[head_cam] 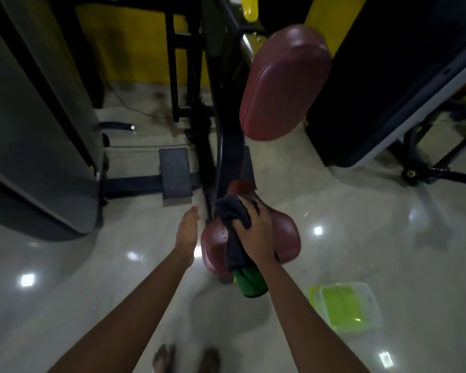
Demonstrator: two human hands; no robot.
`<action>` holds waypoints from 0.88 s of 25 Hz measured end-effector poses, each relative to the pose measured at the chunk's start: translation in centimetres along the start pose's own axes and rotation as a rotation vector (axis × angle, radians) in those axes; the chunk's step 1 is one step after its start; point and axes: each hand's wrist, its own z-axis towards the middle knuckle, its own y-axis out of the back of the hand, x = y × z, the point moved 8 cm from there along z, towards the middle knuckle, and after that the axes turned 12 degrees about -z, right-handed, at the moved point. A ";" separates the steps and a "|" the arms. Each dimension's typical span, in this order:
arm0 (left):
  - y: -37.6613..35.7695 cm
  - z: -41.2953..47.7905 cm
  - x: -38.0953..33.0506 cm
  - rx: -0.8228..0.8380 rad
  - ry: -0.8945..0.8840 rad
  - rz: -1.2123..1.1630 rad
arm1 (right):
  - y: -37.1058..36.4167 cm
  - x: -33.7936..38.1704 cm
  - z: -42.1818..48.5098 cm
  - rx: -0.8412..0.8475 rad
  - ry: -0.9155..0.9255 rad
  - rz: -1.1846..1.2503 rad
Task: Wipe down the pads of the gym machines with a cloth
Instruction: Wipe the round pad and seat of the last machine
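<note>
A maroon seat pad (285,235) sits low at the centre of the view, on a black machine frame (226,146). My right hand (253,224) presses a dark cloth (233,214) onto the top of this seat, and the cloth hangs down over the seat's near edge. Above it stands a maroon back pad (283,84), tilted and untouched. My left hand (187,232) hovers just left of the seat, fingers extended and holding nothing. A green bottle-like object (249,284) shows beneath my right wrist.
A yellow-green plastic tub (345,305) rests on the glossy floor at the lower right. A grey machine shroud (33,125) fills the left side. A black machine (388,76) stands at the right, and a black footplate (175,170) lies left of the frame. My bare feet (186,359) are at the bottom.
</note>
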 end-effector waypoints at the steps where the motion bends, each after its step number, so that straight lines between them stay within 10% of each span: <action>1: 1.1 1.3 2.1 -0.047 0.017 0.041 | -2.4 -0.6 0.1 0.064 0.044 -0.122; 15: 1.9 12.4 17.2 -0.270 0.235 -0.207 | -16.6 -4.7 1.1 -0.046 0.415 -0.488; 22: 0.5 12.4 13.6 -0.434 -0.107 0.303 | -13.8 -7.8 11.2 -0.157 0.345 -0.421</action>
